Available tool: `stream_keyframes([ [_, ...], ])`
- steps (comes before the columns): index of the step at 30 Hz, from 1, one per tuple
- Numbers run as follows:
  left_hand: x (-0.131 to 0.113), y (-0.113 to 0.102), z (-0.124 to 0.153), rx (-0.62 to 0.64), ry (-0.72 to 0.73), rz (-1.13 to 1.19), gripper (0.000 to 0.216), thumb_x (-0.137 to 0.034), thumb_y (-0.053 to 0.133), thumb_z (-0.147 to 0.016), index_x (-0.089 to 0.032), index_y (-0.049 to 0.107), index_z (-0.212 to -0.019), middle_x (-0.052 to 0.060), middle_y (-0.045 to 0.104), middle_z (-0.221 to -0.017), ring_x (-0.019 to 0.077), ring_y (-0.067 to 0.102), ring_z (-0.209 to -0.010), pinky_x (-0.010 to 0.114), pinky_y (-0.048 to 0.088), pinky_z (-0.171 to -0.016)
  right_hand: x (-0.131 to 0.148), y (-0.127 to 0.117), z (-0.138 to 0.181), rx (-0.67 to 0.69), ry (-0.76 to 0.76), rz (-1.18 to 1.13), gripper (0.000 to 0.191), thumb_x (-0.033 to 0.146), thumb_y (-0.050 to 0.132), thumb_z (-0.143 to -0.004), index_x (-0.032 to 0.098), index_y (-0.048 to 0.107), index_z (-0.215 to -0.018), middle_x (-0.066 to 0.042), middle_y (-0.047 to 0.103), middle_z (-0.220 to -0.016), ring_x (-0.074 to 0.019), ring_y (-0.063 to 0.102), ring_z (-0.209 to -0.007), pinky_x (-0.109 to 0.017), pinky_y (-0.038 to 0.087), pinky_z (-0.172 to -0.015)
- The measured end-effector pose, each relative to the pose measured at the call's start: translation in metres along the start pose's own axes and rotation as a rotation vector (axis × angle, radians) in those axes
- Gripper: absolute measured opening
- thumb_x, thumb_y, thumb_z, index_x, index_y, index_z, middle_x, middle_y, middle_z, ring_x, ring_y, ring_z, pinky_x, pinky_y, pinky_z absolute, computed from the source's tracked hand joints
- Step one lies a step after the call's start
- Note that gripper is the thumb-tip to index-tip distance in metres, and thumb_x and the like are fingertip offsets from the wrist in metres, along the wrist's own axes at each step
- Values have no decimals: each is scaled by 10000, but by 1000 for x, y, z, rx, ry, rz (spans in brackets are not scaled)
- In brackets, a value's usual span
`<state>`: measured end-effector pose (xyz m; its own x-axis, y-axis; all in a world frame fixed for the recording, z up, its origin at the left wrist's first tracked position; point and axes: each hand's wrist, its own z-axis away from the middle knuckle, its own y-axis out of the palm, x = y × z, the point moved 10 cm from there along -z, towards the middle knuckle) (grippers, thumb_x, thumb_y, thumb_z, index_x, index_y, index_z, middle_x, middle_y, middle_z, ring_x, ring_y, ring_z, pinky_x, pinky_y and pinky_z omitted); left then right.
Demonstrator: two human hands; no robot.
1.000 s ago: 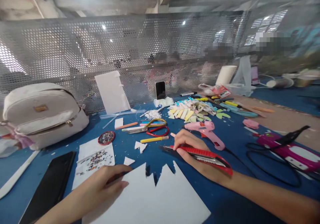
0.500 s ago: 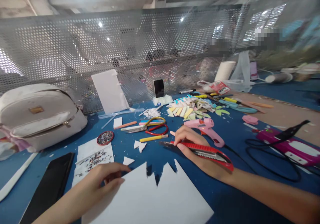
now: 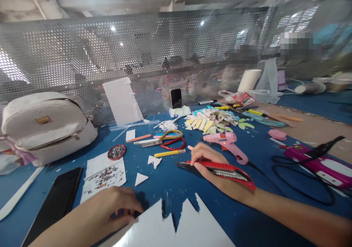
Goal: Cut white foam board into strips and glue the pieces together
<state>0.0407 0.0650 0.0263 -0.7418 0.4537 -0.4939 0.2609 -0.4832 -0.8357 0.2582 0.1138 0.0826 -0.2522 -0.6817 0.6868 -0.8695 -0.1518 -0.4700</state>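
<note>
My right hand [image 3: 211, 164] is closed around a red utility knife [image 3: 220, 168], its blade pointing left just above the blue table. My left hand [image 3: 110, 210] pinches the left edge of a white foam sheet [image 3: 178, 228] with jagged notches cut in its far edge, and the sheet is lifted and tilted near the bottom of the view. Small white triangular offcuts [image 3: 140, 179] lie just beyond the sheet.
A pink glue gun [image 3: 228, 144] lies right of the knife, with scissors and pens [image 3: 165, 140] behind. A black phone [image 3: 55, 203], a sheet with glitter [image 3: 104, 173] and a white bag [image 3: 44, 124] sit left. A purple device with black cable [image 3: 316, 162] is right. Perforated metal screen at back.
My left hand has pulled the foam sheet toward me and raised its near side. The right hand with the knife has stayed almost still.
</note>
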Motion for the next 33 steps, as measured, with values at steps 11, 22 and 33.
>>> stream_keyframes([
  [11,127,-143,-91,-382,-272,-356,315,-297,610,-943,-172,586,-1231,101,592,-1288,263,606,-1121,489,508,-939,-2,1,3,1,5,29,130,201,525,-948,218,585,-834,-15,558,-890,-166,573,-833,-324,437,-869],
  [22,166,-137,-125,-279,-234,-145,315,-316,614,-941,-162,593,-1215,87,612,-1238,255,633,-1053,453,545,-877,-3,7,3,55,13,8,144,221,512,-955,219,555,-818,-27,554,-868,-177,574,-810,-346,475,-855],
  [33,163,-167,-93,-431,-242,226,452,-338,609,-944,-190,485,-1353,118,564,-1320,237,653,-1007,444,564,-848,-9,6,2,50,49,-9,149,217,513,-952,218,561,-811,-16,544,-870,-169,571,-809,-404,415,-1014],
])
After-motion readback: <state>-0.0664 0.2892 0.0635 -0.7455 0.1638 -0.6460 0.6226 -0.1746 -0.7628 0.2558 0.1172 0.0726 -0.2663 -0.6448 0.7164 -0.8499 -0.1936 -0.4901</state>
